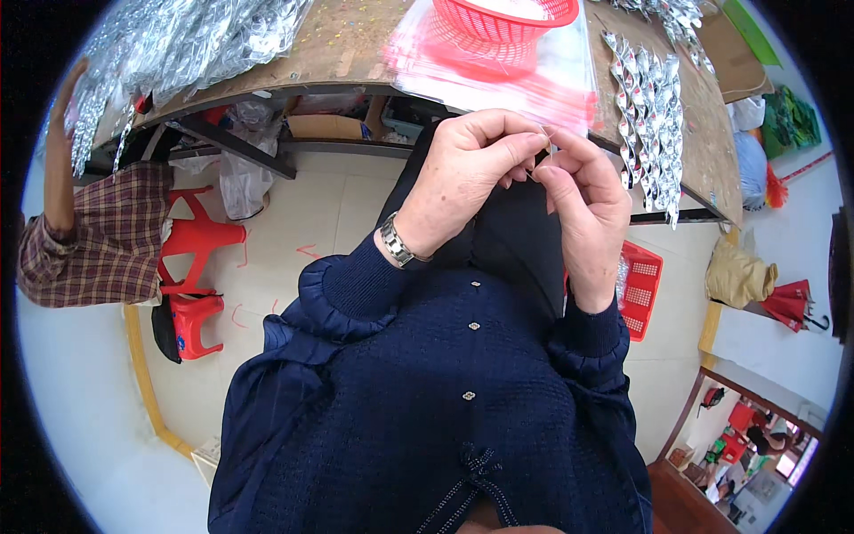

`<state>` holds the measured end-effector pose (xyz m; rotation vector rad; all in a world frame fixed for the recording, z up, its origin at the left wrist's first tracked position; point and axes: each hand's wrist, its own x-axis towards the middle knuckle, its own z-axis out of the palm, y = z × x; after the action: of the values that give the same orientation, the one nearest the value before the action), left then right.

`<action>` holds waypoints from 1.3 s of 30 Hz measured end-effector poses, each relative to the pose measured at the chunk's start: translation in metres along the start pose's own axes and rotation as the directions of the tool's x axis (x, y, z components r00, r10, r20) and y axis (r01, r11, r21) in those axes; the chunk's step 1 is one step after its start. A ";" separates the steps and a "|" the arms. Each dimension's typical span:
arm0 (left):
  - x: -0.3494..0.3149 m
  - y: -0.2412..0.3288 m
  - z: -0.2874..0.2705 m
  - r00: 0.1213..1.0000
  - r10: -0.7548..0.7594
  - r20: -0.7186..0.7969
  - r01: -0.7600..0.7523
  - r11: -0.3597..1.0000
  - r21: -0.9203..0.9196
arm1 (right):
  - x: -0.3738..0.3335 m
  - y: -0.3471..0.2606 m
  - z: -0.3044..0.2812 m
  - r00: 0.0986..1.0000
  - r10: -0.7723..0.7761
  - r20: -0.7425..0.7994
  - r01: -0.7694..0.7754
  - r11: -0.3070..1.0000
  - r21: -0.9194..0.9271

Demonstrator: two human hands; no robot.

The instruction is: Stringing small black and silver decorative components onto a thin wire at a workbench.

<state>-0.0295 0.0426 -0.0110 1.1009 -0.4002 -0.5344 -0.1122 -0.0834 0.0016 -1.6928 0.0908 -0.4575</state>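
Close together in front of my lap, both hands pinch a thin pale thread point(551, 153), which is barely visible between the fingertips. My left hand point(467, 173), with a metal watch point(398, 245) at its wrist, is closed on one part of it with thumb and forefinger. Thumb and fingers of my right hand point(589, 200) close on another part. Just beyond the hands, a red plastic basket point(507, 22) stands on a stack of clear bags with red edges point(569, 89). Twisted silver foil strips point(645, 125) hang over the table edge to the right.
A wooden worktable point(342, 44) spans the far side, with a heap of silver foil strips point(200, 40) at its left. Another person in a plaid shirt point(98, 236) sits at left near red stools point(197, 240). A red crate point(642, 289) stands on the floor beside my right forearm.
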 end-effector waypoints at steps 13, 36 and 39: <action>-0.003 0.003 0.002 0.999 -0.033 0.013 0.034 0.999 -0.039 | -0.001 0.000 0.004 0.998 -0.054 -0.009 0.053 0.997 -0.055; -0.002 -0.003 -0.001 0.995 -0.092 0.046 0.095 0.992 -0.077 | -0.002 0.003 0.005 0.999 -0.045 -0.014 0.044 0.997 -0.064; -0.002 -0.004 -0.002 0.995 -0.093 0.046 0.096 0.993 -0.074 | -0.002 0.003 0.005 0.999 -0.038 -0.010 0.037 0.997 -0.071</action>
<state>-0.0304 0.0441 -0.0153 1.0404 -0.3628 -0.6527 -0.1120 -0.0781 -0.0022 -1.7642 0.0848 -0.4973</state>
